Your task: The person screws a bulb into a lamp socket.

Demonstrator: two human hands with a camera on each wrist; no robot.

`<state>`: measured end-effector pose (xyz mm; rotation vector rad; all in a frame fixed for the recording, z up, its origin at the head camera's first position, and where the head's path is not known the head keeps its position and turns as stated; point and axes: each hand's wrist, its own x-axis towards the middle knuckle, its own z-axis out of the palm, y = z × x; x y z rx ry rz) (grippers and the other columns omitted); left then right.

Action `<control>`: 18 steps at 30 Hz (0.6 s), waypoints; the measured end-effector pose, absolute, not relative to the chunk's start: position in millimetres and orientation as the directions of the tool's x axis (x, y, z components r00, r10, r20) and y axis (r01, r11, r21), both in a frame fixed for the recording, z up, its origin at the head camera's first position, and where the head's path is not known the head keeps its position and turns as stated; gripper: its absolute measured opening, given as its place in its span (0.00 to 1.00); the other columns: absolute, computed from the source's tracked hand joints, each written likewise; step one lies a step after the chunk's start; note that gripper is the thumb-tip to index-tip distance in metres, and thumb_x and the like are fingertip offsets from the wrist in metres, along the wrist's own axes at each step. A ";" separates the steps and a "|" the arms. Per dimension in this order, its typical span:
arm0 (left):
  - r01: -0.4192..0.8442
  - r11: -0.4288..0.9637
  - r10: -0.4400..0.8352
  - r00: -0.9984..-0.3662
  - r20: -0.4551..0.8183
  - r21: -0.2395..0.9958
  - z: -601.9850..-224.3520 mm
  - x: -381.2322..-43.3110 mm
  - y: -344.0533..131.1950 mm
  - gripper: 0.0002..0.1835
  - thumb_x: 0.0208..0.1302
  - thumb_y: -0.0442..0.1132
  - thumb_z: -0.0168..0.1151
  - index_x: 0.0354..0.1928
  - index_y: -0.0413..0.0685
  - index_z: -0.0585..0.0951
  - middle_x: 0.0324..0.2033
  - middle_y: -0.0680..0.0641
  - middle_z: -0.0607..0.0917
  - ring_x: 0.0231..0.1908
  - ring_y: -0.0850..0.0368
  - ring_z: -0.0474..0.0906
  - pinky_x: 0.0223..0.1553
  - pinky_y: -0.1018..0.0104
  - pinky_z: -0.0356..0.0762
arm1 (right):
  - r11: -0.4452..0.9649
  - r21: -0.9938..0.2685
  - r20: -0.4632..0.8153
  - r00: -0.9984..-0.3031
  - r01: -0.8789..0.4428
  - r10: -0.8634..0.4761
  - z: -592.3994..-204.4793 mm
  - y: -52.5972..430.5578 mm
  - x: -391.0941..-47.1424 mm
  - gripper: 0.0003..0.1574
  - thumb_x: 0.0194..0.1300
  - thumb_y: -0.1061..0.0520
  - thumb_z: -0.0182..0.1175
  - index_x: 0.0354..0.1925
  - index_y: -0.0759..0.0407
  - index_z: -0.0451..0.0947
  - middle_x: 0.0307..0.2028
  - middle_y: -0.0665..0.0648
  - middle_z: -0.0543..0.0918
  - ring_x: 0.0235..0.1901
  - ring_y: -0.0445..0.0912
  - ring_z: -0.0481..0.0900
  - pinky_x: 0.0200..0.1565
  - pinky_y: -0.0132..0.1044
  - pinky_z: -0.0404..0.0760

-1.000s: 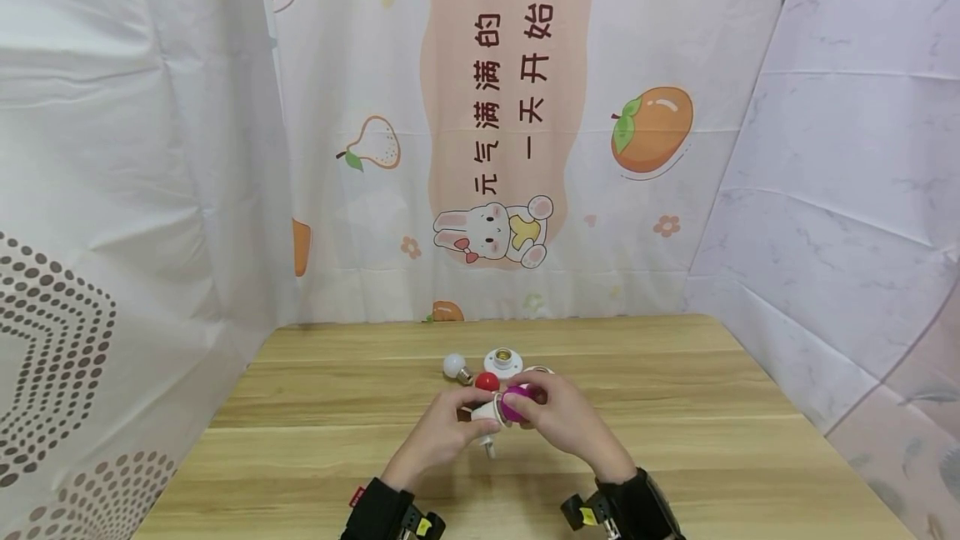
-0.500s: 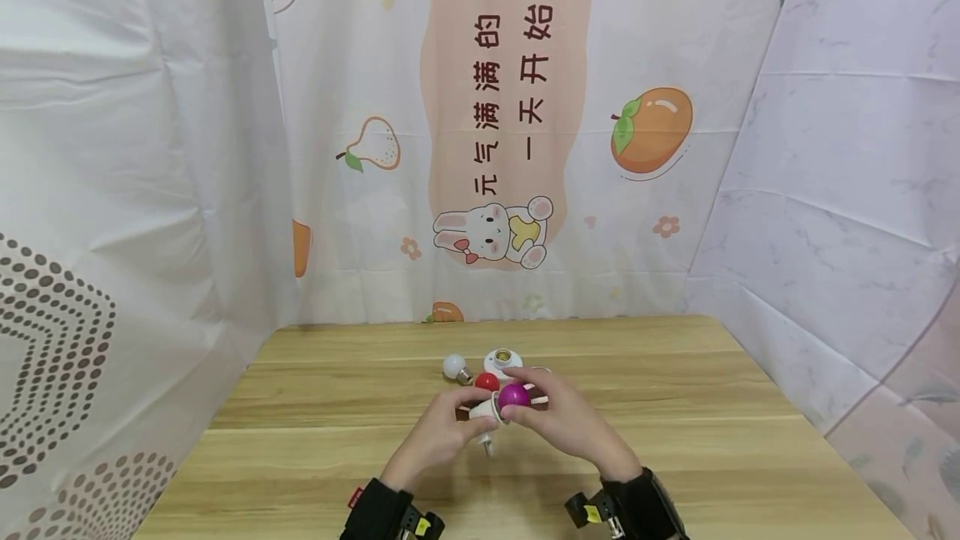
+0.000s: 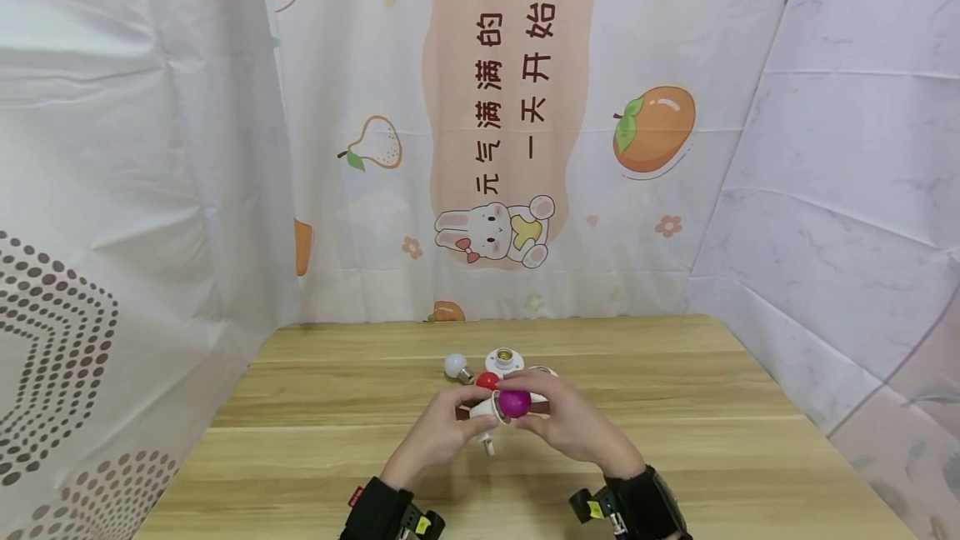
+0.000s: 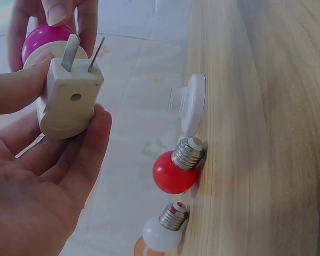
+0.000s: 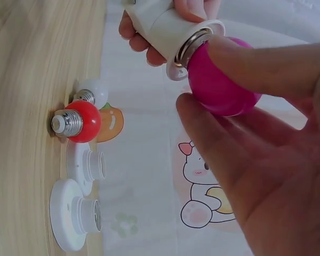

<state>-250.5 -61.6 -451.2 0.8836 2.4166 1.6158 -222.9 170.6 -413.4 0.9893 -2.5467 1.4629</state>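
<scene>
My left hand (image 3: pixel 438 432) grips a white plug-in lamp holder (image 4: pixel 69 98), its two flat metal prongs (image 4: pixel 70 53) showing in the left wrist view. A purple light bulb (image 5: pixel 224 80) sits at the holder's mouth, with part of its metal screw base visible there. Around this bulb are the thumb and fingers of my right hand (image 3: pixel 570 423); the thumb lies over the glass in the right wrist view, and the index fingertip is by its lower edge. Both hands are raised above the wooden table (image 3: pixel 337 415).
Beyond the hands lie a red bulb (image 4: pixel 175 172) and a white bulb (image 3: pixel 454 366). Two round white lamp bases (image 5: pixel 69 213) stand near them, one partly hidden by my right hand in the head view. A printed curtain (image 3: pixel 360 223) hangs behind the table.
My right hand's fingers have loosened and shifted around the purple bulb, uncovering more of it in the head view. The left hand and holder have stayed nearly still.
</scene>
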 end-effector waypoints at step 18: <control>0.393 0.240 0.510 -0.829 0.229 0.887 -449.4 -249.1 -59.4 0.17 0.68 0.39 0.68 0.56 0.46 0.84 0.49 0.51 0.85 0.44 0.52 0.80 0.44 0.67 0.79 | 0.354 -0.762 0.337 -0.799 -0.542 -0.498 -414.0 171.4 -223.4 0.33 0.59 0.75 0.67 0.61 0.54 0.80 0.58 0.58 0.80 0.57 0.57 0.78 0.50 0.38 0.84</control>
